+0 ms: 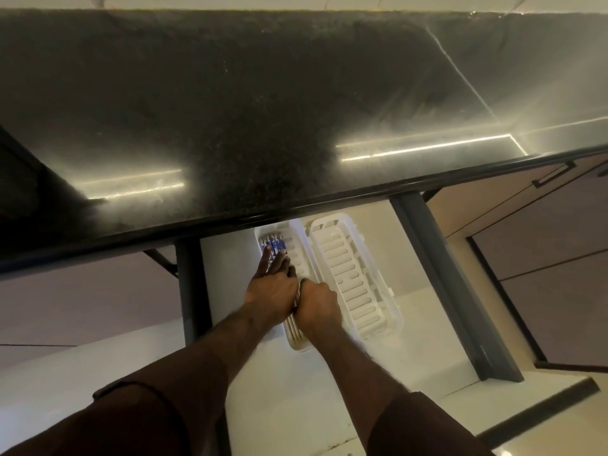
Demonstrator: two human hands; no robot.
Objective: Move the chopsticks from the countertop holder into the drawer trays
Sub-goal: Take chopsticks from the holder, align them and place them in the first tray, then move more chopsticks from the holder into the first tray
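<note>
An open drawer under the black countertop holds two white slotted trays side by side. In the left tray lie several pale chopsticks with blue-and-white patterned tops pointing toward the counter. My left hand rests flat on them with fingers stretched out. Beside it, my right hand is curled over the chopsticks' lower part in the same tray. The right tray has nothing in it. No countertop holder is in view.
The drawer's grey side rails run along both sides. Closed cabinet fronts with a dark handle stand to the right. The countertop edge overhangs the drawer's back. Pale floor tiles show below.
</note>
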